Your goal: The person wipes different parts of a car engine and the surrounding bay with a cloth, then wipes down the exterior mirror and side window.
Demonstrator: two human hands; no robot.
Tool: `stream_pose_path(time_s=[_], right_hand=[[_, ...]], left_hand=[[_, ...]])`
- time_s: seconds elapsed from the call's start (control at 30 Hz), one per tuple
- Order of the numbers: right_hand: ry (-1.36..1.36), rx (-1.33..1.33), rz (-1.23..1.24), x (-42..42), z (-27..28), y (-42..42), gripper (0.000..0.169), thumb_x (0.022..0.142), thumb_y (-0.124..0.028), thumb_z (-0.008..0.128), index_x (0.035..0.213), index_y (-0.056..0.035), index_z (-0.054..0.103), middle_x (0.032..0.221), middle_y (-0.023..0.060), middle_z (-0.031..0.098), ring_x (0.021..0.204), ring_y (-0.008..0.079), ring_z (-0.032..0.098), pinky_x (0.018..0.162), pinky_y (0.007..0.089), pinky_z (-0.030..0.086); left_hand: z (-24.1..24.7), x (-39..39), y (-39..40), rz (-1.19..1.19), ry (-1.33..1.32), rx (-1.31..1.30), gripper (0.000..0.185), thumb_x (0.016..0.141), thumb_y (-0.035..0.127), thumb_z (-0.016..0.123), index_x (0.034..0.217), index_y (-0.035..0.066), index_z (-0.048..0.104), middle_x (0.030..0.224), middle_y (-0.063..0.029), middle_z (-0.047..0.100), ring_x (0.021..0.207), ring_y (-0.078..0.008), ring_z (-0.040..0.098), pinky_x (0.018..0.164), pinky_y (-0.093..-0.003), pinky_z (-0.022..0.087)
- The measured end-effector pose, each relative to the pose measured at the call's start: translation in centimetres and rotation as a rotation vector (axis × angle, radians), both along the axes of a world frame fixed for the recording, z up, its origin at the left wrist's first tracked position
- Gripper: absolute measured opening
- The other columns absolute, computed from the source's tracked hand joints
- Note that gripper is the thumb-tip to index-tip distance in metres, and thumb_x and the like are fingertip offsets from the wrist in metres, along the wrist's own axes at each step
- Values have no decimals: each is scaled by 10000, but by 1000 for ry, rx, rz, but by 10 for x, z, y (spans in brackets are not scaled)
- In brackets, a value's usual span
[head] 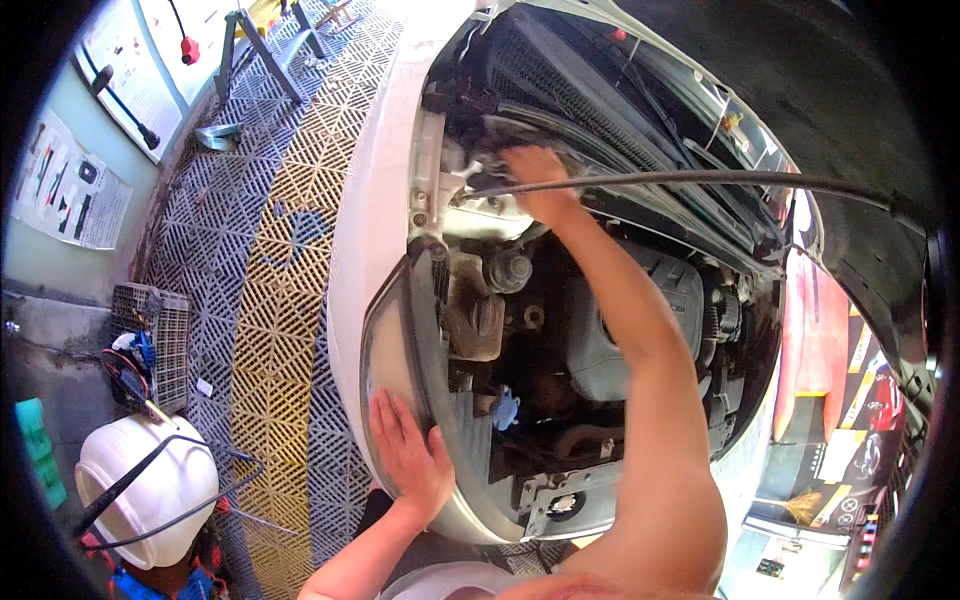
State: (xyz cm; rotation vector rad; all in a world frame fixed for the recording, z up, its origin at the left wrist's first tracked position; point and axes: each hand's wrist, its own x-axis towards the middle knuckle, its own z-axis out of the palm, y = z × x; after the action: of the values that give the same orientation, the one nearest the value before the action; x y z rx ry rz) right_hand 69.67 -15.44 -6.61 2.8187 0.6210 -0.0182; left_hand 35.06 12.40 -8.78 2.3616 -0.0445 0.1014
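The engine bay of a white car lies open before me under its raised hood [847, 97]. My left hand [411, 454] rests, fingers spread, on the car's headlight [391, 360]. Reaching across the bay, my right hand [538, 180] is at the rear corner near the windshield cowl, beside the thin hood prop rod or strut [675, 178]. That hand is blurred, and whether it holds anything cannot be told. Below it are a round cap [510, 271], a stained plastic reservoir [476, 322] and a blue filler cap [505, 409]. A grey engine cover [600, 360] lies partly behind my right forearm.
Left of the fender [367, 195] is a grey and yellow grated floor [274, 337]. A wire basket [166, 349] and a white plastic container [150, 480] stand along the wall. A metal stand [262, 56] is at the top left, a straw broom [802, 508] at the right.
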Motion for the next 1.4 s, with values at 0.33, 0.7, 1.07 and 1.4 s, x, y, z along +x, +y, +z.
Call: stream_pose_path(time_s=[0.33, 0.7, 1.07, 1.4], right_hand=[[-429, 443, -523, -91, 60, -161, 537, 881, -27, 651, 1393, 0, 491, 1331, 229, 529, 1245, 400, 512, 1010, 492, 496], [-344, 92, -404, -19, 53, -49, 482, 846, -4, 612, 1318, -94, 574, 1431, 90, 498, 1328, 297, 437, 1075, 497, 376], [-347, 811, -986, -301, 116, -186, 497, 868, -34, 643, 1351, -36, 529, 1346, 167, 557, 1235, 354, 537, 1041, 474, 460], [-373, 2010, -750, -452, 123, -13, 379, 857, 109, 588, 1222, 5, 585, 1162, 86, 635, 1067, 181, 580, 925, 308, 458]], left_hand=[[8, -3, -6, -12, 44, -18, 739, 866, 75, 598, 1496, -85, 247, 1570, -296, 225, 1452, -492, 198, 1186, -551, 191], [8, -1, -5, -1, 8, 6, 694, 906, 95, 555, 1489, -107, 238, 1570, -299, 214, 1455, -483, 196, 1191, -542, 176], [11, -19, -18, 35, -78, 13, 615, 903, 111, 560, 1428, -129, 349, 1555, -282, 273, 1468, -427, 210, 1206, -502, 181], [6, -32, 22, -210, -122, -178, 814, 905, 226, 685, 1530, -37, 234, 1592, -220, 257, 1497, -357, 194, 1218, -433, 158]])
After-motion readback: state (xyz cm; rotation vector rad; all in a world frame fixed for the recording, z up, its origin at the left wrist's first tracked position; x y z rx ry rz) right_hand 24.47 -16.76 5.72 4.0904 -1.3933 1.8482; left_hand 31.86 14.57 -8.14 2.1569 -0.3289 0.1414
